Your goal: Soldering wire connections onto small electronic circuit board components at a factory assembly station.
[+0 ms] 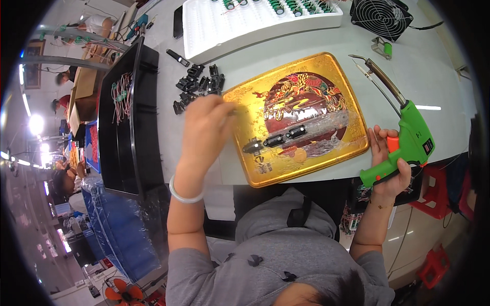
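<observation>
My right hand [385, 171] is wrapped round the grip of a green soldering gun [414, 133] with an orange trigger. Its metal tip points up and away, right of a golden tin tray [245, 171]. Over the tray's left edge hovers my left hand [201, 127], its fingers drawn together in a pinch. The fingertips are blurred, so anything between them is hidden. On the tray, small black parts [274, 141] lie in a row on a strip of clear plastic. A loose pile of similar black parts [196, 84] sits on the table just beyond my left hand.
A white foam tray [265, 38] holding green coils stands at the back. At the far right are a black fan [381, 18] and a small metal stand [382, 47]. A deep black bin [138, 127] with wired pieces stands left; other people are beyond it.
</observation>
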`<action>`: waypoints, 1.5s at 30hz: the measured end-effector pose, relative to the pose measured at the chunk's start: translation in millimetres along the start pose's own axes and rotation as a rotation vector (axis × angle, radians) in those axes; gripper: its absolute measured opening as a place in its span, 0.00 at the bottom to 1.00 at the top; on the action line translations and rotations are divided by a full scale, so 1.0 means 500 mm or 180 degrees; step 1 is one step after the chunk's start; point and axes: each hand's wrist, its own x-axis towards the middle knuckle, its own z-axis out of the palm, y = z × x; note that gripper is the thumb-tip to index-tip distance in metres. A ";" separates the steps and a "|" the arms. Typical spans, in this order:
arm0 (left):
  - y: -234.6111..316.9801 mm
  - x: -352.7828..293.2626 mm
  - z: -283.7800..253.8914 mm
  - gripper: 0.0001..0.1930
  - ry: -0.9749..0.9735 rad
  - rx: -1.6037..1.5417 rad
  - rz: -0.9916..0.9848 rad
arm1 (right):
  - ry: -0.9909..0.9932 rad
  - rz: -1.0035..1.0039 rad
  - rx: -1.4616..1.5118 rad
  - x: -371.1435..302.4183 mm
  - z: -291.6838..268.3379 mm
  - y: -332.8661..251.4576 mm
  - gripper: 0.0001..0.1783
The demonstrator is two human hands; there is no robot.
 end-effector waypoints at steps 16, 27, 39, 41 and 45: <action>0.049 0.045 0.020 0.15 -0.0500 -0.1316 0.0329 | -0.0027 0.0008 0.0106 -0.002 0.005 -0.007 0.29; 0.139 0.080 0.057 0.09 -0.0082 -0.0367 0.0151 | 0.0109 0.0011 0.0199 0.000 0.001 -0.001 0.29; 0.215 0.067 0.090 0.09 -0.0467 -0.0111 0.0150 | 0.0014 0.0017 0.0204 0.001 -0.001 -0.003 0.29; 0.224 0.065 0.086 0.09 -0.0567 0.0105 0.0125 | 0.0038 0.0040 0.0213 0.001 0.000 0.000 0.29; 0.206 0.059 0.074 0.07 -0.0542 -0.0131 0.0092 | 0.0100 0.0025 0.0238 -0.002 0.001 -0.003 0.30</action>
